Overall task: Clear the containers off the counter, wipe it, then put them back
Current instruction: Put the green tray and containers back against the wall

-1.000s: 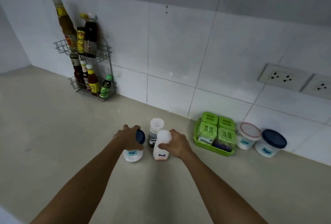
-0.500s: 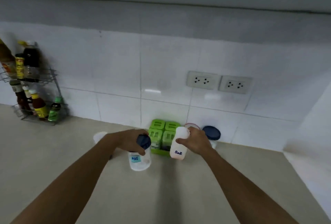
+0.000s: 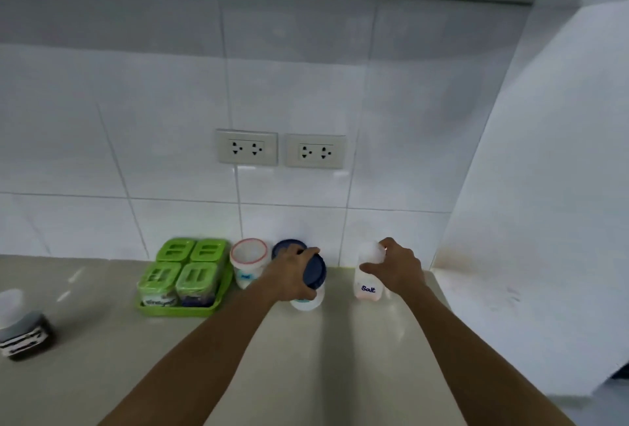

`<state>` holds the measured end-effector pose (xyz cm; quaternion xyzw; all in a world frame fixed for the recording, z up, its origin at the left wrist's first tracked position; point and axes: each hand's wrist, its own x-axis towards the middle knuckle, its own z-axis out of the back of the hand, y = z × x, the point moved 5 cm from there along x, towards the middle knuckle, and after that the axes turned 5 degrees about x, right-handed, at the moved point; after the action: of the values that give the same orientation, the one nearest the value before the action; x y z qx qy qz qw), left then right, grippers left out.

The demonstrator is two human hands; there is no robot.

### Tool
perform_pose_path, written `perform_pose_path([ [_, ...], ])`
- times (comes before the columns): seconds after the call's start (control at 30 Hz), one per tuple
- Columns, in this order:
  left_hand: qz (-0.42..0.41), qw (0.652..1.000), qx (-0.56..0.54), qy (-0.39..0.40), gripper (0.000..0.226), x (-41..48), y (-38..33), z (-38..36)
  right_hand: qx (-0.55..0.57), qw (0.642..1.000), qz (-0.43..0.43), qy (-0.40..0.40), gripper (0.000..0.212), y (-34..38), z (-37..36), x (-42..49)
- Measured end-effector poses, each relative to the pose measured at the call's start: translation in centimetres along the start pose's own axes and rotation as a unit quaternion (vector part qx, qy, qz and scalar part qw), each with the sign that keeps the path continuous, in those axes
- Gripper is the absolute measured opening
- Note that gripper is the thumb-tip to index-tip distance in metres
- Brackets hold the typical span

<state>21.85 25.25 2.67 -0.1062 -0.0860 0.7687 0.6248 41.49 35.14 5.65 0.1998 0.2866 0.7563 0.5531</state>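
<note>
Both containers carried right since a second ago, now past the green plastic tray (image 3: 183, 310).
My left hand (image 3: 292, 277) grips the clear blue-lidded jar (image 3: 315, 272) from above, just beside the red-rimmed white tub (image 3: 248, 258); my right hand (image 3: 396, 269) grips the white-capped "Salt" bottle (image 3: 367, 287), low over the beige counter (image 3: 340, 357) near its corner.

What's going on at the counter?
A person grips two containers by their tops near the right end of the counter: the left hand on a blue-lidded jar, the right hand on the Salt bottle. A green tray of boxes, a red-rimmed tub and a blue tub stand by the wall; a dark bottle stands far left.
</note>
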Motion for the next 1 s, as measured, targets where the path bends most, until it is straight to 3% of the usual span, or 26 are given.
perform_pose_path([
  [0.37,0.034,0.999,0.018,0.005,0.09,8.7,-2.6,-3.6,0.041,0.998,-0.005,0.046,0.061,-3.9,-2.6,7.0],
  [0.67,0.044,0.997,0.03,-0.048,0.08,10.2,-1.9,-5.4,0.045,0.997,0.019,0.057,0.065,-3.1,-4.8,9.8],
  [0.8,0.009,0.99,0.136,-0.046,0.073,10.4,-2.4,-5.6,0.046,0.997,0.029,0.059,0.065,-2.9,-5.5,9.9],
  [0.87,0.001,0.984,0.176,-0.039,0.075,10.2,-2.4,-5.6,0.061,0.996,0.025,0.064,0.066,-2.8,-5.8,9.5],
  [1.0,-0.007,0.991,0.131,-0.02,0.093,7.8,-1.2,-5.5,0.084,0.995,0.012,0.058,0.081,-2.2,-5.7,7.5],
])
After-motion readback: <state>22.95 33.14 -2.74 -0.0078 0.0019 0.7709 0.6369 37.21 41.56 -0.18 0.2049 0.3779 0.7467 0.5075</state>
